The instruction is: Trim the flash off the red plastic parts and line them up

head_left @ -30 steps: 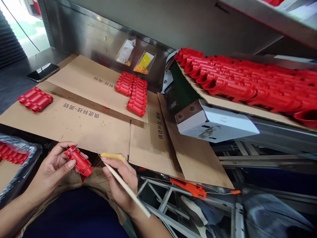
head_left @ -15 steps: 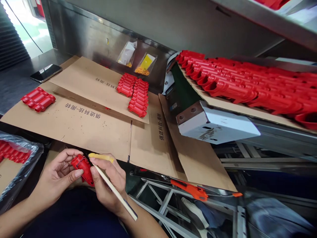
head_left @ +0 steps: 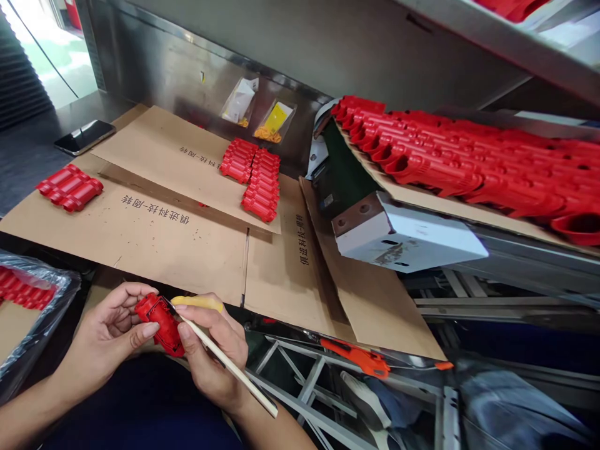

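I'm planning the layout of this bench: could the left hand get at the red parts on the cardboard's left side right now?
Probably, but not freely: the left hand holds a red piece. Only cardboard seems to lie between it and those red parts.

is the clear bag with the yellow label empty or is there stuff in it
Not empty: small yellow-orange pieces show through the clear plastic bag, below its yellow label.

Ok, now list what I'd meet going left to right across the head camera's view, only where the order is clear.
Phone, handheld red part, white-labelled bag, yellow-labelled bag, orange tool.
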